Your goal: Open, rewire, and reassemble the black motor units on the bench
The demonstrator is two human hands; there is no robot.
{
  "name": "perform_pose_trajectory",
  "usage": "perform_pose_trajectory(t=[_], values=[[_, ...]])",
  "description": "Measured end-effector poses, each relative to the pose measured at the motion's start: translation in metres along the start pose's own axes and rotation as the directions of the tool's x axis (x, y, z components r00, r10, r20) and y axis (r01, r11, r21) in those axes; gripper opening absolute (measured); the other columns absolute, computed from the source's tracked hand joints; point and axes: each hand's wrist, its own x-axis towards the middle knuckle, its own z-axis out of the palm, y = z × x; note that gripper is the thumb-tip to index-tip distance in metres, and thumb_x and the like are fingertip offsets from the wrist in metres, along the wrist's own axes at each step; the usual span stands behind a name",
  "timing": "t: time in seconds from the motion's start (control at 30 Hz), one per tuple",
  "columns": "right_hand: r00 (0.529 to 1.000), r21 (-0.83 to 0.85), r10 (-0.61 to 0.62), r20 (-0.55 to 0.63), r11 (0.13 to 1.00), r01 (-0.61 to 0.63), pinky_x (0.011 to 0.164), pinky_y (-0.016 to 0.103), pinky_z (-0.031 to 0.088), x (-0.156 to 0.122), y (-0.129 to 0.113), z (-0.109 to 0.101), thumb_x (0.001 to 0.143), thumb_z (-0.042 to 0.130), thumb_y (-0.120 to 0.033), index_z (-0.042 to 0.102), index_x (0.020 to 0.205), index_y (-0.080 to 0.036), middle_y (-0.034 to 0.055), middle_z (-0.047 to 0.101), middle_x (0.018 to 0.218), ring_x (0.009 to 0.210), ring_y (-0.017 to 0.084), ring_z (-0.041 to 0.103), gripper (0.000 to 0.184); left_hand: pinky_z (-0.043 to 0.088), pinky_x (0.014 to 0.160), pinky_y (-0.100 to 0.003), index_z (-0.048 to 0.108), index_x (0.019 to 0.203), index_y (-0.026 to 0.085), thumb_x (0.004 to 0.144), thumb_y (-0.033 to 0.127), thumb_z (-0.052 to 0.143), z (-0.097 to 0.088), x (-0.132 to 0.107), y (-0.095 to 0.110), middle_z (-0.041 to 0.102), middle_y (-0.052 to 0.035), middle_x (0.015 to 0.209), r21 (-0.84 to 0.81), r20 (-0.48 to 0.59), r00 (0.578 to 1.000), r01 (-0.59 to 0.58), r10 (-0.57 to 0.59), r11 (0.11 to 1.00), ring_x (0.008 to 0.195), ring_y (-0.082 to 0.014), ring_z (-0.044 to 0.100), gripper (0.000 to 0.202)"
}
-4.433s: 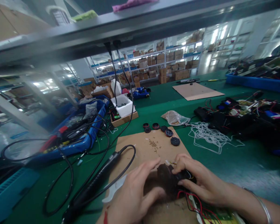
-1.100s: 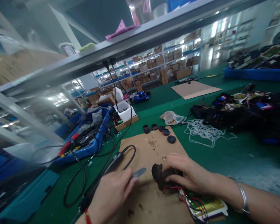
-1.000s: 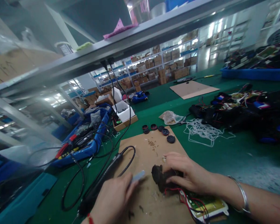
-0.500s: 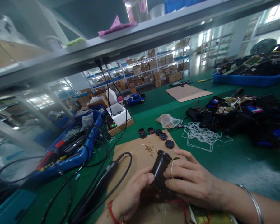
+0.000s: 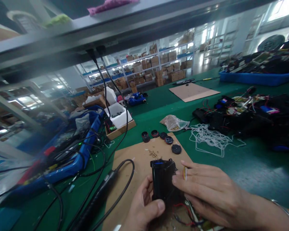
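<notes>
My left hand (image 5: 145,207) is closed around the lower left of a black plastic housing (image 5: 162,179), thumb across its front. The housing stands nearly upright, with a bit of blue at its top rim. My right hand (image 5: 209,189) lies along the right side, fingertips touching the housing. Thin yellow, red and white wires (image 5: 184,173) are pinched between its fingers; its thumb is hidden. Red and black wires (image 5: 186,211) hang below the housing, partly under my right hand. Behind it, small brass screws (image 5: 153,154) lie on a brown cardboard sheet (image 5: 125,166).
Several round black caps (image 5: 169,140) sit at the cardboard's far edge. Beyond are a bag of screws (image 5: 172,123) and tangled white cord (image 5: 210,138). Left are a black corded tool (image 5: 98,194) and a blue bin (image 5: 85,150). Black assemblies (image 5: 245,122) are heaped right.
The housing has turned from a leftward tilt to nearly upright, showing a broader face. My left thumb has moved lower on it. My right hand's fingers have straightened and drawn together.
</notes>
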Motion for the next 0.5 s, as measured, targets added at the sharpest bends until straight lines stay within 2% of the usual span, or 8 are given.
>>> perform_pose_trajectory(t=[0.1,0.17,0.33,0.43,0.5], values=[[1.000,0.011,-0.027,0.002,1.000,0.027,0.112,0.039,0.034,-0.003,0.002,-0.001,0.085,0.051,-0.006,0.059,0.115,-0.009,0.0045,0.074,0.086,0.083,0.014,0.069,0.031,0.031,0.106,-0.047,0.058,0.121,0.018,0.066,0.036,0.076,0.000,-0.001,-0.001,0.060,-0.0136,0.123,-0.023,0.005,1.000,0.019,-0.019,1.000,0.120,-0.0339,0.050,0.061],[0.999,0.022,-0.018,-0.031,1.000,0.018,0.108,0.038,0.039,-0.004,0.002,-0.001,0.083,0.051,-0.004,0.060,0.112,-0.010,0.0038,0.073,0.081,0.078,0.013,0.069,0.031,0.033,0.105,-0.048,0.057,0.122,0.017,0.065,0.036,0.076,0.002,-0.001,-0.001,0.061,-0.0140,0.121,-0.047,0.005,0.999,0.033,-0.033,0.998,0.119,-0.0346,0.051,0.063],[0.985,0.111,0.110,-0.135,0.989,-0.095,0.087,0.024,0.055,-0.002,0.002,-0.003,0.080,0.049,0.001,0.061,0.096,-0.018,-0.0015,0.071,0.068,0.061,0.010,0.067,0.028,0.035,0.103,-0.047,0.060,0.120,0.014,0.063,0.037,0.076,0.011,-0.003,-0.005,0.064,-0.0148,0.114,-0.089,0.011,0.999,0.049,-0.048,0.995,0.114,-0.0346,0.055,0.064],[0.967,0.091,0.140,-0.213,0.988,-0.123,0.071,0.022,0.055,-0.003,0.005,-0.003,0.079,0.050,0.000,0.060,0.093,-0.020,-0.0008,0.070,0.070,0.065,0.011,0.068,0.027,0.038,0.100,-0.046,0.060,0.121,0.015,0.064,0.037,0.075,0.011,-0.007,-0.004,0.065,-0.0143,0.114,-0.101,-0.045,0.995,0.085,-0.090,0.991,0.111,-0.0340,0.057,0.062],[0.944,0.121,0.259,-0.206,0.964,-0.238,0.057,0.023,0.051,-0.004,0.010,-0.002,0.082,0.051,-0.005,0.061,0.091,-0.021,-0.0011,0.067,0.067,0.059,0.012,0.063,0.021,0.040,0.099,-0.046,0.058,0.123,0.016,0.067,0.038,0.073,0.011,-0.010,-0.002,0.064,-0.0144,0.116,-0.103,-0.091,0.990,0.102,-0.111,0.989,0.112,-0.0341,0.057,0.062]])
